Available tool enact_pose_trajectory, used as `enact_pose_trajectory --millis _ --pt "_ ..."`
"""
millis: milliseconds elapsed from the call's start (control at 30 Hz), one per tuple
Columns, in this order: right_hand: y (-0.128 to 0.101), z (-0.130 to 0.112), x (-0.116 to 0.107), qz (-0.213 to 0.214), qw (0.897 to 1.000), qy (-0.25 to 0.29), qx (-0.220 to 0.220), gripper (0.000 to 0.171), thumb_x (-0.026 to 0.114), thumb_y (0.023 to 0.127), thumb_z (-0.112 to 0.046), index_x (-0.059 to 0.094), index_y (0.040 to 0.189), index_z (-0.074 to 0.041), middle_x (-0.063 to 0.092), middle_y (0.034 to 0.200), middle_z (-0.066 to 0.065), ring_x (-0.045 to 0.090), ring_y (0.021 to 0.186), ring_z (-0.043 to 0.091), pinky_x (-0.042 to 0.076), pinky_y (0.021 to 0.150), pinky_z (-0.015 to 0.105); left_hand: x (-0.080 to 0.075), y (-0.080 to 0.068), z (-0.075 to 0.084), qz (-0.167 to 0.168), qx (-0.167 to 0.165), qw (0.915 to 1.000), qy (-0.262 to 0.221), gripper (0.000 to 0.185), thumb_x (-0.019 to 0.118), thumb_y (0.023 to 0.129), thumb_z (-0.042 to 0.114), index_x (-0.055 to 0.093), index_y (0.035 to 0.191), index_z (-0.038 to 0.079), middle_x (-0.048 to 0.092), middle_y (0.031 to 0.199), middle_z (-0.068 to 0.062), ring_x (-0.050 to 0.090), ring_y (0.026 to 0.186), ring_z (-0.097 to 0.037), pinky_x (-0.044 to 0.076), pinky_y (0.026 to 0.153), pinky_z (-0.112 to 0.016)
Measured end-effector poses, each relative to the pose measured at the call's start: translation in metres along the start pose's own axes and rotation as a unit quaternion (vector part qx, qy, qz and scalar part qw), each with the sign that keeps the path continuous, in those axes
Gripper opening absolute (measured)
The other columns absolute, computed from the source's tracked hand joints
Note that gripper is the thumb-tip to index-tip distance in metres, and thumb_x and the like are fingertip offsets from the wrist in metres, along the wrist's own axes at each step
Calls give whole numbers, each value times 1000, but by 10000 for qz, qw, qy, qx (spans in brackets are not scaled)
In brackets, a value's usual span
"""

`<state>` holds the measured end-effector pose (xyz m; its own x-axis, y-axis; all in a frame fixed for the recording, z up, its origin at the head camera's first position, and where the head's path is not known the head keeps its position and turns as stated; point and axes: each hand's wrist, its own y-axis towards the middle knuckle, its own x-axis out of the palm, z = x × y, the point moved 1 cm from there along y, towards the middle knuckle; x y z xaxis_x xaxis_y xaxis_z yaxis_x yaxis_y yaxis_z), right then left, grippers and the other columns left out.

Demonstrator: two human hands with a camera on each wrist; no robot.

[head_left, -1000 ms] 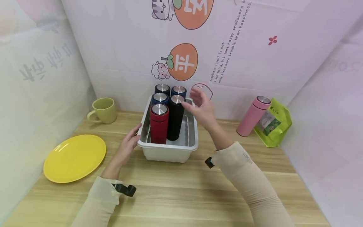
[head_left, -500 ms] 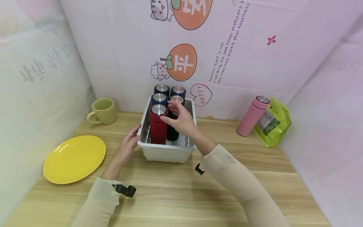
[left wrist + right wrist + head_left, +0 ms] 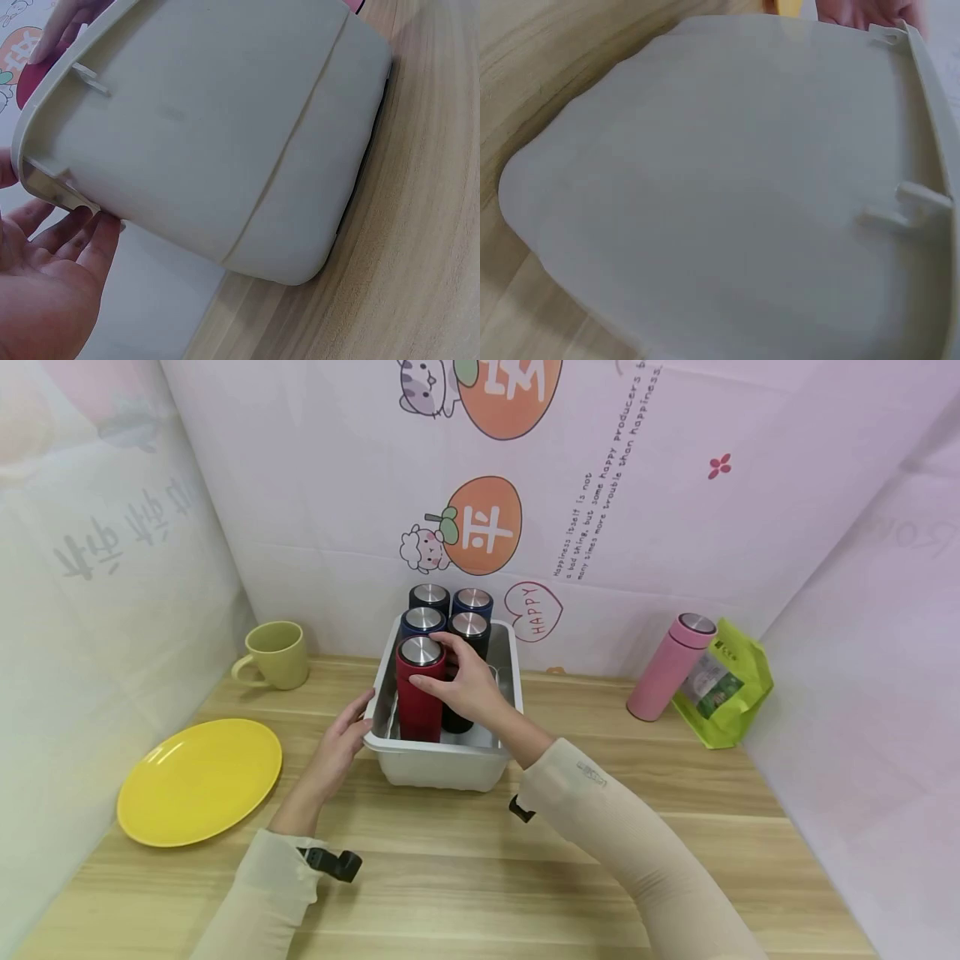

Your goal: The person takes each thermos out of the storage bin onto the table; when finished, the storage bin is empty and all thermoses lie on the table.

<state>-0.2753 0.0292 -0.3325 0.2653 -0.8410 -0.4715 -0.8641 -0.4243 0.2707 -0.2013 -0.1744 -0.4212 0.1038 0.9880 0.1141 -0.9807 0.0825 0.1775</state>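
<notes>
A white plastic bin stands on the table with several thermos bottles upright inside. My left hand grips its left rim; in the left wrist view, the fingers curl under the rim and the thumb lies over it. At the bin's front left stands a red thermos with a steel-topped lid. My right hand holds it near the top, thumb in front and fingers behind. A black thermos is partly hidden behind that hand. Blue thermos and others stand behind.
A yellow plate lies at the left, with a green mug behind it. At the right, a pink thermos leans against a green bag. Cloth walls enclose the table at the back and sides.
My right hand has come left and down from above the bin's right side to the red thermos, and its fingers have closed round it. My left hand has stayed at the rim.
</notes>
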Motion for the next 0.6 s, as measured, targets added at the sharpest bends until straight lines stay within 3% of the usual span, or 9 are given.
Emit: enact_pose_trajectory --millis 100,333,600 --pt "1 2 3 76 9999 103 -109 66 77 85 -19 44 140 -9 54 131 9 57 112 20 50 91 31 0 0 1 -12 5 10000 45 53 36 102 5 20 151 -7 18 157 -23 22 140 -33 30 110 -40" --pt "2 6 8 407 9983 288 -299 63 79 83 -17 48 137 -10 55 128 8 59 108 18 51 89 29 0 1 1 8 35 10000 -30 53 36 102 4 20 151 -7 18 157 -24 22 139 -34 22 111 -52" --pt "-2 5 4 726 9959 388 -369 60 80 82 -19 52 134 -9 59 124 8 60 105 19 51 88 28 0 -1 1 -9 24 10000 33 53 37 101 4 21 151 -7 18 157 -23 21 140 -34 26 111 -47"
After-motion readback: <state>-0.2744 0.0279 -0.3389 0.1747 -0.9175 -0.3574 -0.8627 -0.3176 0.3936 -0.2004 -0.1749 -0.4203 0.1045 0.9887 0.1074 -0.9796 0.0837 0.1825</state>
